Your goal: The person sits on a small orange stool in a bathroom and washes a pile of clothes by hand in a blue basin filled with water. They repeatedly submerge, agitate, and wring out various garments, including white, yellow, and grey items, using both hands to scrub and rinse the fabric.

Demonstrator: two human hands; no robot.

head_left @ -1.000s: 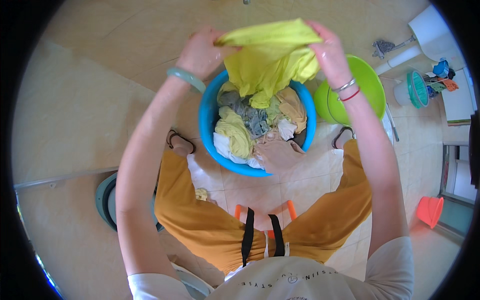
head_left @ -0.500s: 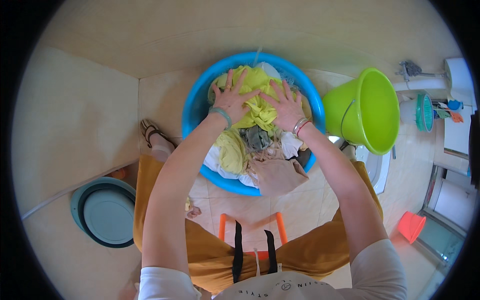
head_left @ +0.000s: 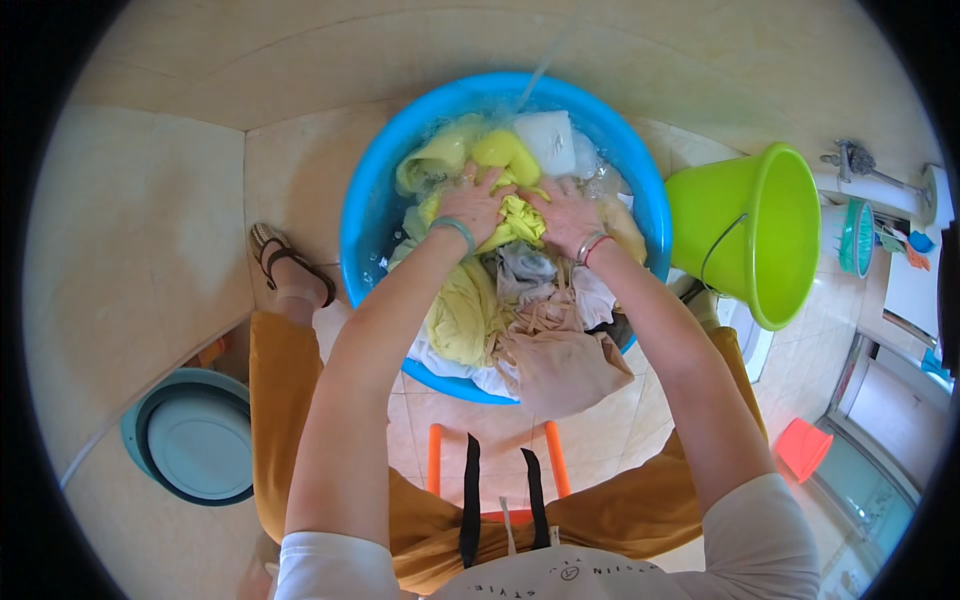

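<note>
A round blue basin [head_left: 354, 215] filled with wet clothes and water stands in front of me. My left hand [head_left: 475, 207] presses down on a bright yellow garment [head_left: 522, 222], its fingertips sunk into cloth and water. Beside it, my right hand [head_left: 566, 217] pushes on the same garment from the right, fingers apart and partly under water. Closer to me lie a pale yellow-green garment [head_left: 462, 315], a grey cloth [head_left: 524, 268] and a beige garment [head_left: 565, 370] that hangs over the basin's near rim. A white cloth [head_left: 546, 142] bulges up at the far side.
A thin stream of water [head_left: 538, 75] falls into the basin's far side. Right of the basin stands a lime-green bucket [head_left: 715, 225] with a wire handle. At the left is a grey-green folding basin [head_left: 200, 440]. An orange stool [head_left: 558, 460] shows beneath me; a red bucket [head_left: 803, 450] stands far right.
Both hands have pushed down into the yellow garment, and their fingertips have sunk. Water and wet cloth have risen around them at the far side. The view has shifted slightly.
</note>
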